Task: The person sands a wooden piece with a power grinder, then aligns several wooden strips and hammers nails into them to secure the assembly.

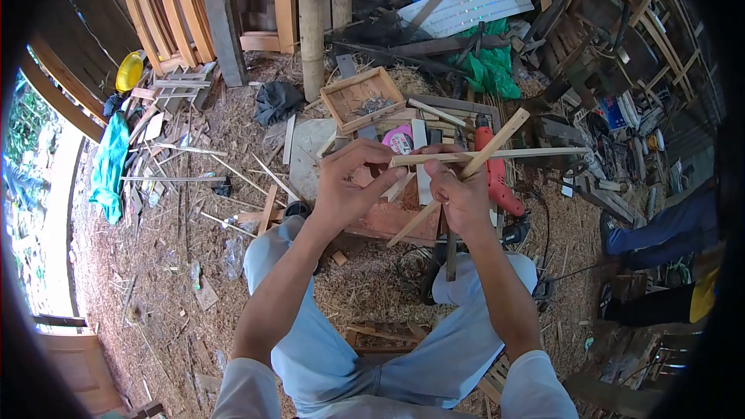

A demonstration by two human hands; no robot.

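Observation:
Two thin wooden strips cross in front of me. My right hand (462, 195) is closed around them near the crossing. The level wooden strip (535, 153) reaches out to the right, while the slanted wooden strip (503, 133) runs from upper right to lower left. My left hand (353, 182) is at the level strip's left end, thumb and fingers pinched on it; the exact contact is partly hidden. Beneath the hands is a low wooden work surface (419, 225). A pink tape measure (399, 140) and a red power tool (497, 174) lie beyond.
A wooden box (341, 118) holding what look like nails stands past the work surface. Wood shavings and offcuts cover the floor (194, 264). Bamboo and timber posts (312, 23) rise behind. Another person's legs (667, 225) show at right. Scrap wood is piled upper right.

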